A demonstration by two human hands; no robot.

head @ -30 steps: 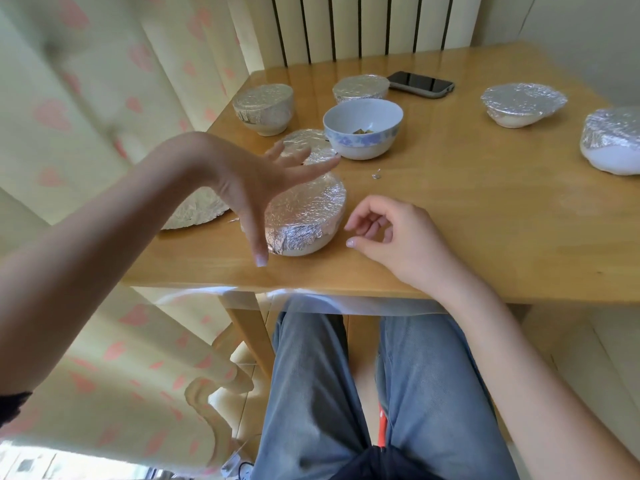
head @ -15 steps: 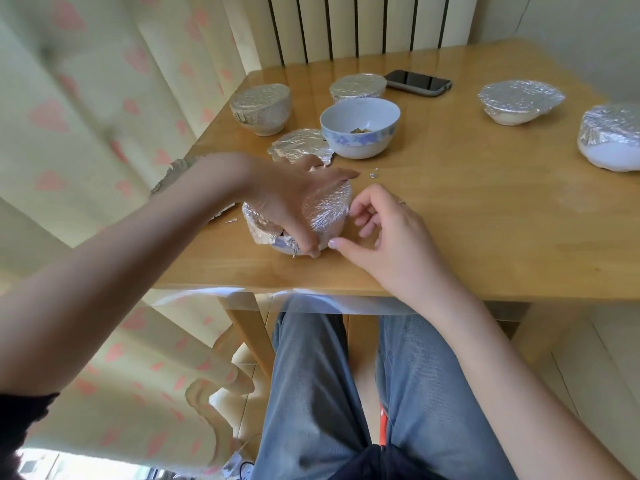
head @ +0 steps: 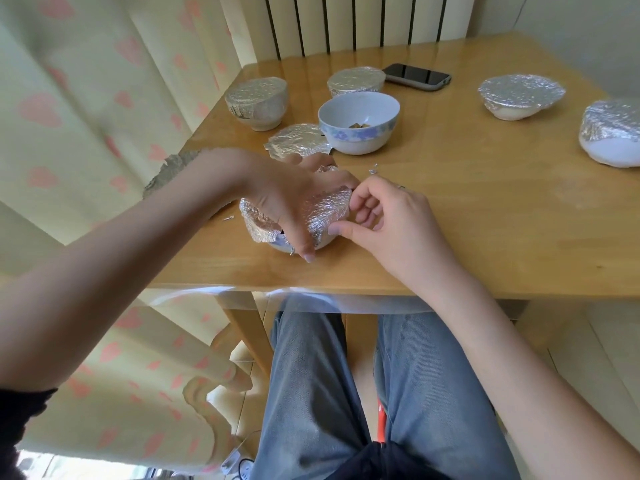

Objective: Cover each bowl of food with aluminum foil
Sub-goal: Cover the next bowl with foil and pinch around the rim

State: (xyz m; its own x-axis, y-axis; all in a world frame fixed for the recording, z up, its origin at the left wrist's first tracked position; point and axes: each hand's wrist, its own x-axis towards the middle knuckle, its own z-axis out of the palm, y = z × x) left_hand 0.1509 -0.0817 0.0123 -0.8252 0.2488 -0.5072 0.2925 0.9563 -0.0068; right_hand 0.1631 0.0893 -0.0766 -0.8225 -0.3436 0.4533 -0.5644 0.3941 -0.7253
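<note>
A foil-wrapped bowl (head: 327, 213) sits near the table's front edge. My left hand (head: 294, 199) lies over its top, fingers curled down its front side onto the foil. My right hand (head: 384, 216) pinches the foil at the bowl's right rim. Behind it stands an uncovered white bowl with a blue pattern (head: 358, 124) with a bit of food inside. A loose foil sheet (head: 298, 142) lies just left of that bowl. Foil-covered bowls stand at the back left (head: 258, 102), back middle (head: 356, 79), back right (head: 521, 97) and far right (head: 611, 133).
A dark phone (head: 417, 76) lies at the back of the wooden table (head: 485, 202). Another foil piece (head: 169, 169) hangs over the table's left edge by the curtain. Small foil scraps (head: 373, 170) lie near my right hand. A radiator stands behind.
My left hand dropped from above onto the foil-wrapped bowl and now wraps over it. My right hand moved left and took hold of the foil at the rim.
</note>
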